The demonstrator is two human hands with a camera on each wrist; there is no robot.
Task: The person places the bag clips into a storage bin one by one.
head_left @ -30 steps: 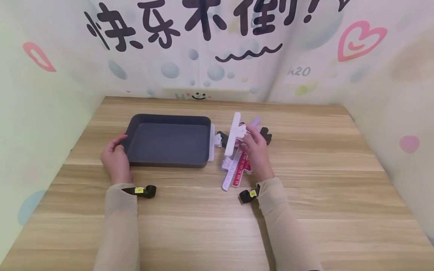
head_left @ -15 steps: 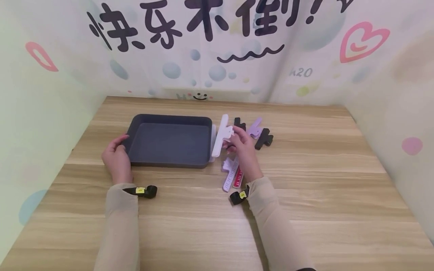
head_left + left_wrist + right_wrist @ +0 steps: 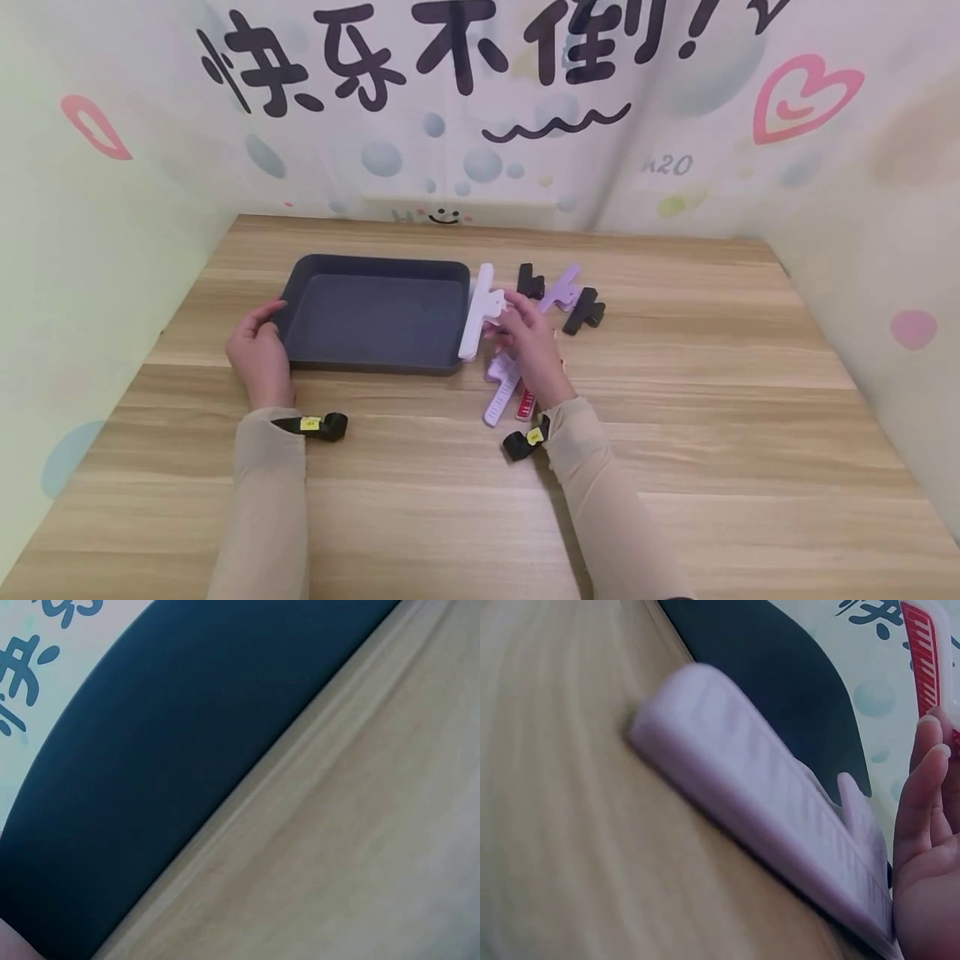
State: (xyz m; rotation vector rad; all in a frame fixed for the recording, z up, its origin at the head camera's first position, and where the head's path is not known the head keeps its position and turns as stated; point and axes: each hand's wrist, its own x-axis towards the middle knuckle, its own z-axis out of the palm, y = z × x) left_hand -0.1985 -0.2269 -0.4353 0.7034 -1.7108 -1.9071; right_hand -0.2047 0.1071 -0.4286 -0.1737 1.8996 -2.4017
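Observation:
A dark grey baking tray (image 3: 378,321) lies on the wooden table. My left hand (image 3: 260,354) holds its left side, fingertips at the rim. In the left wrist view the tray's outer wall (image 3: 172,742) fills much of the picture. With my right hand (image 3: 531,343) I pinch a white bag clip (image 3: 478,317) by its handle, its long bar overlapping the tray's right edge in the head view. The right wrist view shows this clip's red-striped face (image 3: 924,664). Just under my right hand lies a lavender clip (image 3: 499,398) with piano-key marks.
A red clip (image 3: 527,402) is partly hidden below my right wrist. Behind the hand lie a purple clip (image 3: 559,292) and two black clips, one nearer the back (image 3: 529,282) and one further right (image 3: 583,312). A printed cloth (image 3: 405,167) hangs behind the table.
My right hand has carried the white clip leftward and down to the tray's right edge, over another white clip seen there earlier. My left hand stays on the tray.

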